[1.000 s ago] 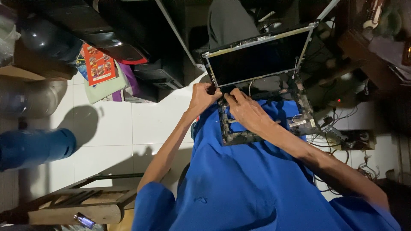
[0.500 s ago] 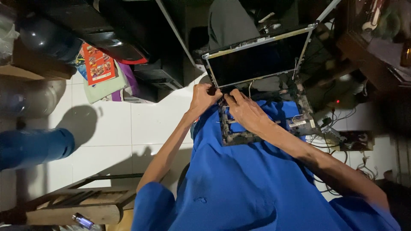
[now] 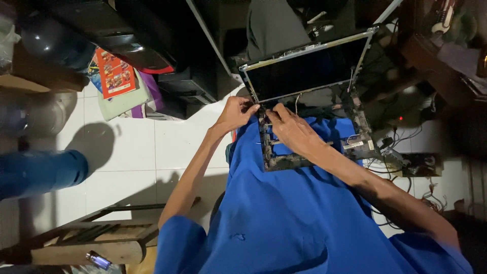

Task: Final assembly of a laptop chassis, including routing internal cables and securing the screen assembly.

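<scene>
Room: dim, cluttered; white tile floor (image 3: 127, 152), wooden stool (image 3: 101, 238).
Laptop (image 3: 309, 101): opened-up, on your blue-clad lap, screen upright.
Left hand (image 3: 234, 112): grip pinched at the left hinge corner; on what, cannot tell.
Right hand (image 3: 291, 131): fingertips pressed together beside it. Brace your wrists; work slowly.

Laptop screen (image 3: 307, 71): black panel, silvery-grey frame. Laptop base (image 3: 317, 137): dark, grimy grey-brown, bare frame with pale patches. Cloth (image 3: 304, 213) under and below it: solid bright blue. Floor (image 3: 132, 147): white tiles, thin grey joints. Leaflet (image 3: 115, 72): red-orange with small multicoloured pictures, lying on pale green and purple sheets. Stool (image 3: 86, 243): light brown wood. Lighter (image 3: 99, 261): translucent purple. Small red light (image 3: 401, 119) among dark cables.
</scene>
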